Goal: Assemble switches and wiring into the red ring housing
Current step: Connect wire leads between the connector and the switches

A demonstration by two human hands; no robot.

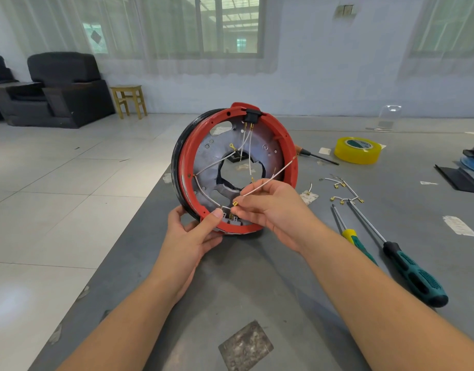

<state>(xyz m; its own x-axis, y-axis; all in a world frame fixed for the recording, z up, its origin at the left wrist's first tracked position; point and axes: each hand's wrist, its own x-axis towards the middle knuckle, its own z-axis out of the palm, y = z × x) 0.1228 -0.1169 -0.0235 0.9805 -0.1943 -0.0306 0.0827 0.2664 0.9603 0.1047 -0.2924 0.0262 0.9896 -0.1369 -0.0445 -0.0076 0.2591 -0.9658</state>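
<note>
At the centre of the frame, steadying the red ring upright on the grey table with left hand gripping its lower rim, right hand pinching a white wire, likely needing its brass end pushed onto the switch just below.

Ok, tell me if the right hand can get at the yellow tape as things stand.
Probably not right away: the right hand pinches a white wire at the red ring. The tape lies in the open on the table, unobstructed, so it seems reachable once the wire is released.
</note>
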